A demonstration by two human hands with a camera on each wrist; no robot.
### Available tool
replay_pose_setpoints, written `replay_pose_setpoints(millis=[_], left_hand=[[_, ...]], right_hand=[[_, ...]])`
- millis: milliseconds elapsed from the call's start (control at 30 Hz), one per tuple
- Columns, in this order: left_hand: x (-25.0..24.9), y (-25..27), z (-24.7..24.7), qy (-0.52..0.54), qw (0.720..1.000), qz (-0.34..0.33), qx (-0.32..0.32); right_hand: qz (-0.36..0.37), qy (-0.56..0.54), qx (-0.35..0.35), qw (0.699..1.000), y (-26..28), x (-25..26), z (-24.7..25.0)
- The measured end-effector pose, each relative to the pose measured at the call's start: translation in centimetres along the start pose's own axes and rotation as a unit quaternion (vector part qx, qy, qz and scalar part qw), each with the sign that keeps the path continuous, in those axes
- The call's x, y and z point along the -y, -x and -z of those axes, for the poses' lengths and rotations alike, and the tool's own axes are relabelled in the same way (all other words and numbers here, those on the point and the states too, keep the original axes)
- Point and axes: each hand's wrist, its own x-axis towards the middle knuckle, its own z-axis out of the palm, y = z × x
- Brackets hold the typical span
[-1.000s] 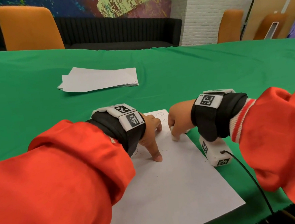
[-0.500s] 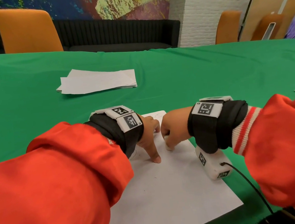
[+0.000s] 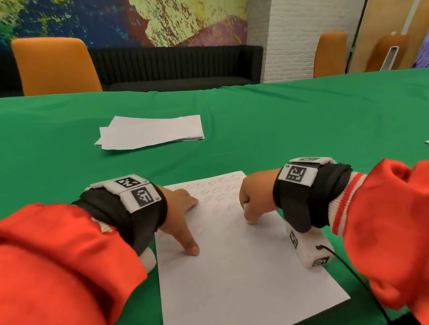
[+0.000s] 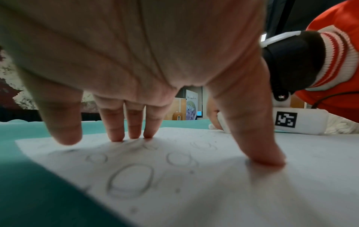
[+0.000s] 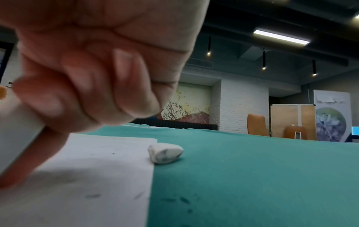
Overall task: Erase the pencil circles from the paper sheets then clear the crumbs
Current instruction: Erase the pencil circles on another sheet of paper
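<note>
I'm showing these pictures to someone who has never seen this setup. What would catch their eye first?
Probably the two bright orange sleeves filling the near corners, against the green tablecloth. Between them lies a white sheet with faint pencil circles at its far end: the left hand presses it flat with spread fingers, while the right hand holds a white eraser against the paper. A loose paper stack lies farther back.

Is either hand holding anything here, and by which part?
The right hand grips a white eraser by its upper part, with its lower end on the paper sheet. The left hand only presses the sheet.
</note>
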Motion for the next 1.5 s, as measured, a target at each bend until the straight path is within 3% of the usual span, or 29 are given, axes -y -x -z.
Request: replay_pose_setpoints(millis=[133,200,233,267,333,367,433,500,633,800,900,1033,1167,1200,1300,1367,1433,1500], left_hand=[[0.5,0.2,-0.4,0.018,1.000,0.005,0.002],[0.7,0.0,-0.5,0.031,0.999,0.008,0.012],[0.7,0.0,-0.5,0.030,0.999,0.011,0.016],[0.6,0.0,-0.5,0.026,0.999,0.016,0.017],[0.4,0.1,-0.4,0.009,0.999,0.032,0.018],[0.3,0.1,-0.3,0.001,0.999,0.036,0.024],[0.5,-0.2,-0.3,0.000,0.999,0.038,0.038],[0.7,-0.5,-0.5,0.004,0.998,0.040,0.045],[0.9,-1.0,-0.7,0.017,0.998,0.043,0.050],[1.3,-1.3,-1.0,0.017,0.998,0.037,0.043],[1.4,-1.5,-1.2,0.009,0.999,0.026,0.026],[1.5,-1.2,-0.9,0.003,0.999,0.021,0.041],[1.7,-1.3,-1.1,0.015,0.998,0.021,0.050],[1.6,-1.3,-1.2,0.024,0.998,0.028,0.044],[1.5,-1.2,-1.4,0.044,0.998,0.041,0.032],[1.5,-1.1,-1.5,0.062,0.997,0.041,0.028],[1.8,-1.2,-1.4,0.061,0.997,0.040,0.017],[2.1,-0.9,-1.2,0.063,0.997,0.036,0.032]], right_hand=[[-0.027,-0.041,0.004,0.999,0.3,-0.3,0.5],[-0.042,-0.178,-0.044,0.982,0.4,-0.5,1.1],[-0.046,-0.318,-0.068,0.945,0.5,-0.4,1.3],[-0.043,-0.482,-0.080,0.871,0.6,-0.2,1.5],[-0.027,-0.736,-0.080,0.671,0.8,0.5,1.2],[-0.028,-0.798,-0.074,0.597,0.9,0.9,0.8],[-0.037,-0.859,-0.045,0.509,0.8,2.3,-0.3],[-0.043,-0.884,-0.009,0.466,0.6,4.1,-1.5],[-0.059,-0.897,0.023,0.438,0.1,6.8,-3.3],[-0.179,-0.869,-0.161,0.432,0.5,4.1,-3.3],[-0.200,-0.868,-0.213,0.403,1.1,2.1,-2.4],[-0.083,-0.915,-0.168,0.357,1.5,4.9,-1.0],[-0.061,-0.927,-0.028,0.370,1.0,9.0,-3.6],[-0.063,-0.927,-0.021,0.370,1.0,9.1,-4.2],[-0.128,-0.911,-0.108,0.378,1.2,6.8,-4.2],[-0.159,-0.903,-0.164,0.364,1.6,4.6,-3.5],[-0.126,-0.915,-0.160,0.347,2.3,3.7,-2.9],[-0.060,-0.928,-0.112,0.350,3.1,4.7,-2.6]])
